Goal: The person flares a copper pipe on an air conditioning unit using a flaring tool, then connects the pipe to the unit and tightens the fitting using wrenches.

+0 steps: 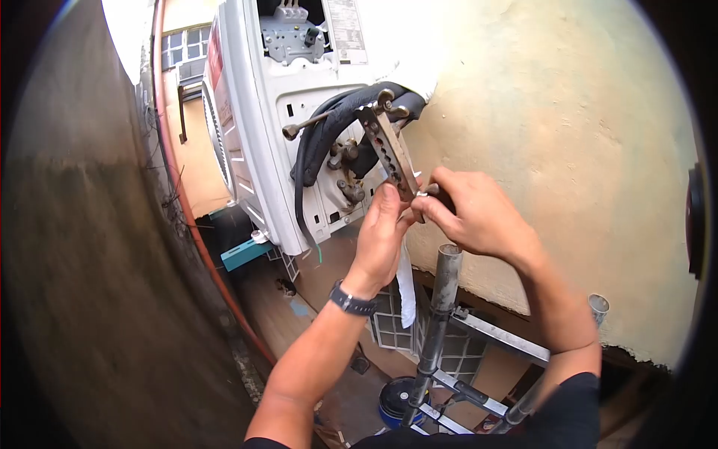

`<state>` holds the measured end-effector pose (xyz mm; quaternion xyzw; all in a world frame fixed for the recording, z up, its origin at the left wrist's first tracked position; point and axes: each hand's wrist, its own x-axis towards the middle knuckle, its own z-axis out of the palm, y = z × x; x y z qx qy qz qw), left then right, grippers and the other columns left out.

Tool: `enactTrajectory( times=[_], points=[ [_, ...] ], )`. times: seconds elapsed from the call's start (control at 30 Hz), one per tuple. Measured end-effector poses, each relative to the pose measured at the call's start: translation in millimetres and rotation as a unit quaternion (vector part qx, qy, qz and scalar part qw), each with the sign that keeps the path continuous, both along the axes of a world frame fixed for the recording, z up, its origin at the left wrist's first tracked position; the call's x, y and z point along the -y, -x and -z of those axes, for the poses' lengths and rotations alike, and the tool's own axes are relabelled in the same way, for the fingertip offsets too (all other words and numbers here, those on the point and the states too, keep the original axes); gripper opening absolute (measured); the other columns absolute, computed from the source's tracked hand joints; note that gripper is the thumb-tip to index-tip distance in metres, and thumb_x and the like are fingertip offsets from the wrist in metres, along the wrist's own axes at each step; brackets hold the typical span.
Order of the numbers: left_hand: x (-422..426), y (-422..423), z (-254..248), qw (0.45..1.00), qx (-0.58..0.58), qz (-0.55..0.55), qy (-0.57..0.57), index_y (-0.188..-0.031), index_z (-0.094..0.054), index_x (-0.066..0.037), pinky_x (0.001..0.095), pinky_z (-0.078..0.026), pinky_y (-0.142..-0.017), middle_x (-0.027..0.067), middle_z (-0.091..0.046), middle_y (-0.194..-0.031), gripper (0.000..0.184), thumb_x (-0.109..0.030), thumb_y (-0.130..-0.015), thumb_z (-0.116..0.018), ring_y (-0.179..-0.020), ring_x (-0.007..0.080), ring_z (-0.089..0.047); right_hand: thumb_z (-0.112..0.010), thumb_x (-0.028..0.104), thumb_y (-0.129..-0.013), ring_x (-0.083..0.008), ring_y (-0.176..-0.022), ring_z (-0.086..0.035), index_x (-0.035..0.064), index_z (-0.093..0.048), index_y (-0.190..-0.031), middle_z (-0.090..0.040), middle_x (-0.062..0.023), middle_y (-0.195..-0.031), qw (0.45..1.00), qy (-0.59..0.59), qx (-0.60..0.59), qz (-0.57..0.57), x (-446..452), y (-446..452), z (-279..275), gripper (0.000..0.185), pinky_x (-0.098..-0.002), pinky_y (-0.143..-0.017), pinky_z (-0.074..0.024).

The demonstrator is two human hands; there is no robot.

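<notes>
Holds a flaring bar [395, 156] at the centre of the frame, slanting from upper left down to lower right, with its row of holes turned to the camera. Grips its lower end in the left hand [380, 236], thumb laid along the near edge and fingers curled behind, mostly out of sight. Pinches a small metal wing nut [431, 189] at that same end between thumb and index finger of the right hand [482, 213]; cannot tell its full shape under the fingertips. Wears a dark wristwatch [351, 301] on the left wrist.

Faces, from the upper left to upper centre, the side of a white outdoor air-conditioning unit [258, 161], cut off by the top edge. Shows on it two service valves [350, 191], just left of the bar and blurred. Has black insulated tubing [340, 123] looped around behind the bar's upper end, beside a metal rod [307, 126] with a rounded tip; cannot make out where bar, fittings and tubing touch there.

Includes a pale wall [576, 127] at right, washed out near the top; a scaffold pipe [446, 277] upright at lower centre; and a blue-rimmed bucket [400, 396] at the bottom, partly hidden behind that pipe.
</notes>
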<state>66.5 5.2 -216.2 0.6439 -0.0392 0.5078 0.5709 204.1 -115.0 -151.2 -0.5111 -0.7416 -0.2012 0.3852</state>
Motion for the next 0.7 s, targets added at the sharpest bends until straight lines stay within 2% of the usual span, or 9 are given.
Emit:
enactTrajectory(
  times=[0.03,0.07,0.13,0.17,0.2,0.27,0.3,0.47,0.7],
  points=[
    [-3,-5,-4,0.996,0.053,0.077,0.007,-0.144,-0.048,-0.001,0.0376,-0.051,-0.101,0.0111,-0.061,-0.131,0.06,-0.049,-0.109,-0.045,-0.115,0.0205,-0.063,-0.07,0.03,-0.093,-0.0418,-0.079,-0.069,0.0003,-0.069,-0.104,-0.071,-0.022,-0.082,0.999,-0.036,0.038,-0.005,-8,-4,-1,0.031,-0.0465,-0.074,-0.0556],
    [-8,-8,-4,0.995,0.049,0.082,0.002,-0.144,-0.048,-0.001,0.0376,-0.051,-0.101,0.0111,-0.061,-0.131,0.06,-0.049,-0.109,-0.045,-0.115,0.0205,-0.063,-0.07,0.03,-0.093,-0.0418,-0.079,-0.069,0.0003,-0.069,-0.104,-0.071,-0.022,-0.082,0.999,-0.041,0.035,-0.001,-6,-5,-8,0.031,-0.0465,-0.074,-0.0556],
    [-16,-17,-5,0.993,0.051,0.107,0.018,-0.134,-0.055,-0.004,0.0345,-0.054,-0.091,0.0059,-0.065,-0.121,0.051,-0.047,-0.108,-0.048,-0.104,0.0159,-0.066,-0.07,0.036,-0.093,-0.0431,-0.082,-0.07,0.0001,-0.071,-0.1,-0.072,-0.0225,-0.082,0.968,0.161,0.151,0.12,9,5,-36,0.036,-0.0506,-0.075,-0.0552],
    [-17,-21,-7,0.992,0.049,0.115,0.015,-0.134,-0.055,-0.004,0.0345,-0.054,-0.091,0.0059,-0.065,-0.121,0.051,-0.047,-0.108,-0.048,-0.104,0.0159,-0.066,-0.07,0.04,-0.092,-0.0422,-0.08,-0.07,0.0005,-0.074,-0.093,-0.072,-0.0217,-0.078,0.95,0.198,0.18,0.161,16,13,-47,0.039,-0.0497,-0.074,-0.0561],
    [-17,-23,-8,0.993,0.054,0.103,0.002,-0.129,-0.057,-0.005,0.0319,-0.052,-0.085,0.0041,-0.066,-0.115,0.048,-0.048,-0.107,-0.05,-0.096,0.0139,-0.064,-0.07,0.04,-0.092,-0.0422,-0.08,-0.07,0.0005,-0.074,-0.093,-0.072,-0.0217,-0.078,0.95,0.197,0.177,0.168,15,17,-51,0.039,-0.0497,-0.074,-0.0561],
    [-16,-25,-6,0.995,0.066,0.079,-0.017,-0.12,-0.063,-0.008,0.0267,-0.048,-0.073,0.0006,-0.069,-0.102,0.045,-0.049,-0.105,-0.054,-0.081,0.0099,-0.061,-0.071,0.042,-0.092,-0.0403,-0.079,-0.071,0.003,-0.076,-0.085,-0.072,-0.0208,-0.078,0.918,0.202,0.254,0.226,13,25,-54,0.04,-0.0484,-0.074,-0.0568],
    [-16,-26,-5,0.996,0.067,0.056,-0.001,-0.113,-0.064,-0.009,0.0251,-0.044,-0.069,-0.0003,-0.068,-0.097,0.044,-0.051,-0.103,-0.056,-0.074,0.0087,-0.055,-0.071,0.046,-0.092,-0.0383,-0.078,-0.072,0.0052,-0.076,-0.08,-0.072,-0.0199,-0.078,0.908,0.202,0.271,0.246,14,30,-56,0.042,-0.0471,-0.073,-0.0572],
    [-5,-27,-10,0.995,0.082,0.05,0.011,-0.103,-0.062,-0.011,0.0281,-0.047,-0.067,-0.0021,-0.063,-0.084,0.042,-0.052,-0.101,-0.06,-0.07,0.01,-0.054,-0.071,0.05,-0.091,-0.0349,-0.077,-0.073,0.0061,-0.077,-0.081,-0.072,-0.0175,-0.076,0.894,0.201,0.27,0.296,22,45,-59,0.045,-0.045,-0.071,-0.0574],
    [9,-12,-24,0.997,0.047,0.05,0.044,-0.101,-0.062,-0.01,0.0278,-0.05,-0.067,-0.004,-0.058,-0.078,0.043,-0.053,-0.101,-0.06,-0.068,0.0086,-0.052,-0.071,0.049,-0.091,-0.0333,-0.076,-0.073,0.003,-0.076,-0.075,-0.072,-0.0166,-0.076,0.868,0.171,0.319,0.34,23,62,-58,0.049,-0.0423,-0.069,-0.0572]
  ],
)
